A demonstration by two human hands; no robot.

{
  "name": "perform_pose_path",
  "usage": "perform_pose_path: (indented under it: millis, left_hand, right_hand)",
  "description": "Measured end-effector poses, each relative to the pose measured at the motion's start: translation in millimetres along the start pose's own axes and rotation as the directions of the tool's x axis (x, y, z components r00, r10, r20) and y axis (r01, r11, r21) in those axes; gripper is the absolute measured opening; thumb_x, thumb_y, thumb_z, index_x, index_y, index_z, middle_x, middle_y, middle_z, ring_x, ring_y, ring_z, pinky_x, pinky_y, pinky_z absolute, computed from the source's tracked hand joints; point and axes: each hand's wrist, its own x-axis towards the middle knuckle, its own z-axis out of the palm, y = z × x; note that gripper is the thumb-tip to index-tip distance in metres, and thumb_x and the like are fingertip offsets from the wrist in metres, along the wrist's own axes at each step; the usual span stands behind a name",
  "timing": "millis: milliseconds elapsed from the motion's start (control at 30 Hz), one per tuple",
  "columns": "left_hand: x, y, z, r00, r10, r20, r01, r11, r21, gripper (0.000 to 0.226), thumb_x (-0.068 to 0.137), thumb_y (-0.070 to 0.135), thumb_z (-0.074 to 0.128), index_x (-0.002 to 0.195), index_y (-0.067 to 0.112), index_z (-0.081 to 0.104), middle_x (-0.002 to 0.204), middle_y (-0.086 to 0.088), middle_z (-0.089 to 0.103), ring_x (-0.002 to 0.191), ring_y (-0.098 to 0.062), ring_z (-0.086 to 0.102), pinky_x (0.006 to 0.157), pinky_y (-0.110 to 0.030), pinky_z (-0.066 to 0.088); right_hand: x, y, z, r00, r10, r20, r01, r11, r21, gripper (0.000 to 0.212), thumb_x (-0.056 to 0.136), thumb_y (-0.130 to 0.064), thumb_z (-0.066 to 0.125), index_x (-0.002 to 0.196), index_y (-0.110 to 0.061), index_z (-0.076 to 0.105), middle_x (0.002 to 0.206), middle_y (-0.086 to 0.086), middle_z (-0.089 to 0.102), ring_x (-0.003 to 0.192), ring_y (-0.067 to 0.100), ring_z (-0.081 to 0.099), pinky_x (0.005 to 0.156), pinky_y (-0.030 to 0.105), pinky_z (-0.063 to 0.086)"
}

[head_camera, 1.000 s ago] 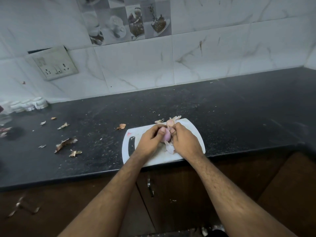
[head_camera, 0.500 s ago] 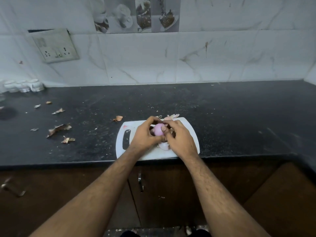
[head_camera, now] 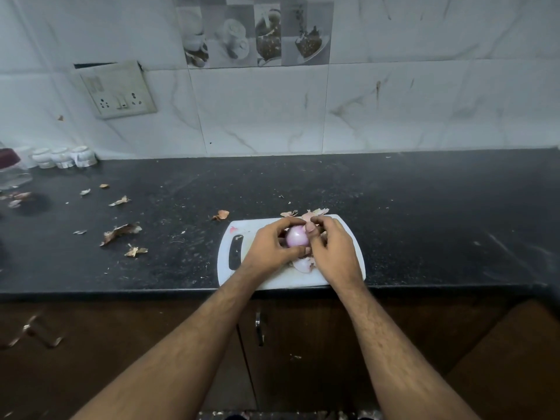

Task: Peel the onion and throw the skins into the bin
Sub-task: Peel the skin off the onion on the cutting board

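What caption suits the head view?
Both hands, left and right, peel an onion over a white cutting board.

No readable text anywhere.
Picture tiles [head_camera: 254,31] show cups and desserts, no lettering; switch plate [head_camera: 118,90] has sockets and switches, no legible marks; jars [head_camera: 63,157] at left too small and blurred to tell.

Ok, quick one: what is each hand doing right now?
Left hand: closed on the onion, over the cutting board.
Right hand: closed on the same onion, thumb on top.
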Motion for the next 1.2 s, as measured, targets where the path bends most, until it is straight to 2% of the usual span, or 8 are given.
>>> perform_pose_path:
  millis: [100, 200, 367, 567, 633, 800, 1000, 1200]
  left_hand:
    - [-0.3, 2.3, 2.0, 0.997, 0.077, 0.009, -0.078, 0.991, 0.110, 0.052, 0.076, 0.011, 0.083, 0.126, 0.018, 0.073, 0.117, 0.003, 0.075, 0.108, -0.007, 0.069, 0.093, -0.025, 0.055]
    - [-0.4, 3.7, 0.8, 0.994, 0.109, 0.027, -0.112, 0.969, 0.221, 0.059, 0.069, 0.028, 0.072, 0.129, 0.021, 0.072, 0.119, 0.004, 0.074, 0.111, -0.013, 0.067, 0.099, -0.032, 0.053]
    - [-2.3, 6.5, 0.9, 0.997, 0.055, 0.058, -0.065, 0.981, 0.180, 0.066, 0.068, 0.021, 0.070, 0.134, 0.017, 0.063, 0.120, 0.004, 0.070, 0.106, -0.009, 0.067, 0.090, -0.015, 0.051]
    - [3.8, 1.7, 2.8, 0.990, 0.033, 0.136, -0.060, 0.978, 0.200, 0.042, 0.076, 0.021, 0.076, 0.115, 0.018, 0.061, 0.111, -0.002, 0.067, 0.099, -0.016, 0.065, 0.084, -0.026, 0.053]
    - [4.7, 0.7, 3.2, 0.990, 0.018, 0.140, -0.045, 0.981, 0.191, 0.040, 0.076, 0.023, 0.076, 0.113, 0.018, 0.060, 0.110, -0.004, 0.066, 0.099, -0.018, 0.064, 0.084, -0.026, 0.053]
    - [3.7, -1.5, 4.4, 0.986, 0.016, 0.167, -0.045, 0.984, 0.171, 0.040, 0.078, 0.022, 0.072, 0.115, 0.015, 0.060, 0.114, -0.004, 0.064, 0.106, -0.019, 0.061, 0.091, -0.030, 0.050]
    - [3.4, -3.1, 3.9, 0.988, -0.025, 0.153, 0.001, 0.988, 0.153, 0.047, 0.077, 0.027, 0.074, 0.119, 0.018, 0.058, 0.116, -0.004, 0.067, 0.108, -0.024, 0.064, 0.097, -0.045, 0.054]
    - [3.2, -0.9, 3.5, 0.988, -0.068, 0.141, 0.053, 0.993, 0.109, 0.050, 0.075, 0.031, 0.077, 0.118, 0.020, 0.054, 0.110, 0.000, 0.072, 0.102, -0.021, 0.069, 0.093, -0.044, 0.058]
  right_hand:
    - [-2.0, 2.5, -4.0, 0.997, -0.081, -0.008, 0.081, 0.992, 0.095, 0.015, 0.099, -0.029, 0.066, 0.112, -0.023, 0.066, 0.103, -0.012, 0.068, 0.086, 0.003, 0.064, 0.071, 0.014, 0.049]
    - [-0.5, 5.7, -2.6, 0.999, -0.047, -0.004, 0.047, 0.996, 0.070, 0.003, 0.096, -0.022, 0.069, 0.097, -0.020, 0.067, 0.088, -0.010, 0.070, 0.076, 0.004, 0.062, 0.071, 0.022, 0.049]
    - [1.4, 5.8, -2.0, 0.997, 0.009, 0.076, -0.014, 0.997, 0.069, 0.008, 0.097, -0.031, 0.067, 0.097, -0.030, 0.060, 0.085, -0.011, 0.070, 0.078, 0.010, 0.067, 0.072, 0.033, 0.055]
    - [4.3, 7.3, -6.2, 0.993, -0.037, 0.114, 0.017, 0.985, 0.172, 0.007, 0.094, -0.016, 0.070, 0.092, -0.022, 0.068, 0.084, -0.006, 0.072, 0.075, 0.012, 0.063, 0.075, 0.034, 0.055]
    - [2.3, 6.7, -3.8, 0.994, -0.050, 0.096, 0.037, 0.990, 0.136, 0.010, 0.095, -0.016, 0.068, 0.091, -0.025, 0.068, 0.083, -0.009, 0.071, 0.079, 0.010, 0.065, 0.076, 0.033, 0.055]
    - [1.7, 6.6, -1.6, 0.985, -0.079, 0.154, 0.078, 0.997, 0.011, 0.009, 0.100, -0.023, 0.057, 0.095, -0.029, 0.060, 0.084, -0.012, 0.069, 0.081, 0.014, 0.065, 0.077, 0.046, 0.056]
    - [-0.4, 2.3, -2.4, 0.976, -0.119, 0.182, 0.136, 0.987, -0.085, 0.009, 0.103, -0.025, 0.050, 0.096, -0.029, 0.055, 0.090, -0.013, 0.067, 0.085, 0.015, 0.063, 0.078, 0.046, 0.055]
    - [-1.6, 0.6, -3.3, 0.967, -0.165, 0.194, 0.185, 0.979, -0.088, 0.011, 0.102, -0.023, 0.048, 0.096, -0.030, 0.053, 0.097, -0.013, 0.064, 0.091, 0.017, 0.060, 0.080, 0.048, 0.054]
